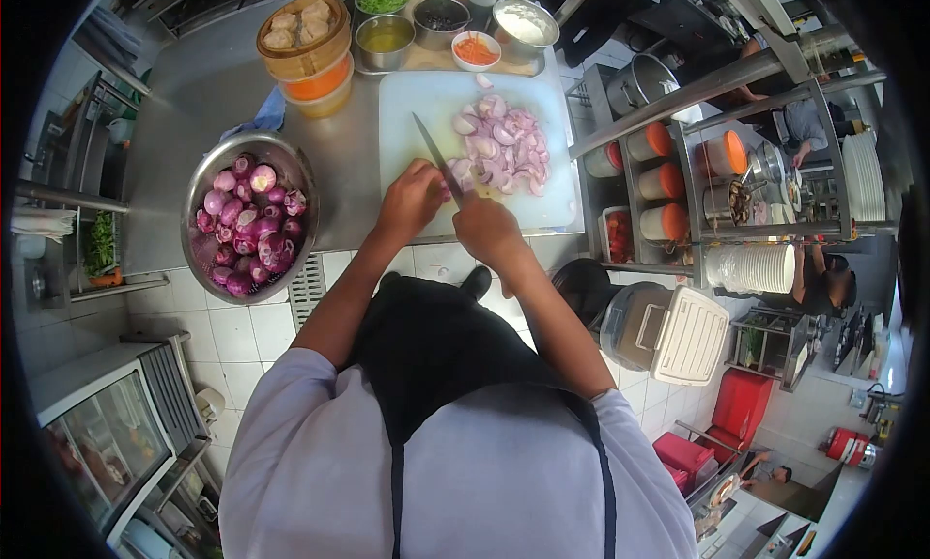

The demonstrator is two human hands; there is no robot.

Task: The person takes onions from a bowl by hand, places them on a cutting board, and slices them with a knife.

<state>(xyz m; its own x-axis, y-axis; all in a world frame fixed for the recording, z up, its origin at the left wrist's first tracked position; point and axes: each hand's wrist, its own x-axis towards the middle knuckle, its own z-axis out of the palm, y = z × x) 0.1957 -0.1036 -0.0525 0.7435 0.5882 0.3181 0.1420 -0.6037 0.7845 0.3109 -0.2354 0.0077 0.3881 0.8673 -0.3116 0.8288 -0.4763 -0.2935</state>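
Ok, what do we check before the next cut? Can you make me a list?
1. Knife held in the right hand: ok.
2. Left fingertips tucked safely away from the blade: cannot tell, the left hand hides them.
3. Cut onion pieces kept well away from the knife: not ok, some lie right beside it.
4. Cutting board safe from slipping: cannot tell.
5. Red onions waiting in the metal colander: ok.
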